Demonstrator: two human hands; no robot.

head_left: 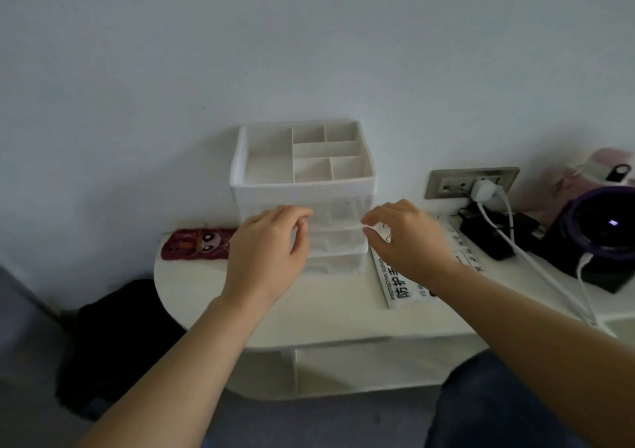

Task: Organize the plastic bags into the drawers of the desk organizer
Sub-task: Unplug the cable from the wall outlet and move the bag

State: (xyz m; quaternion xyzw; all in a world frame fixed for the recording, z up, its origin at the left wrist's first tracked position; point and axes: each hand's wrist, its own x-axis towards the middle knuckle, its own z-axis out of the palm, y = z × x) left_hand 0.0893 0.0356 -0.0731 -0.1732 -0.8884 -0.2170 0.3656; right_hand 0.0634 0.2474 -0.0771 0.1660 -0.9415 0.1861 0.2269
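A white desk organizer stands against the wall, with open compartments on top and three stacked translucent drawers below. My left hand is at the left end of the drawer fronts, fingers curled. My right hand is at the right end, thumb and forefinger close to the middle drawer's corner. Whether either hand grips a drawer is unclear. A flat plastic bag printed with "PROTECTIVE GLOVES" lies on the desk right of the organizer, partly under my right wrist.
The white desk has a rounded left end. A dark red cartoon pouch lies left of the organizer. At the right are a wall socket with a white charger and cables, a black adapter, and a purple round device.
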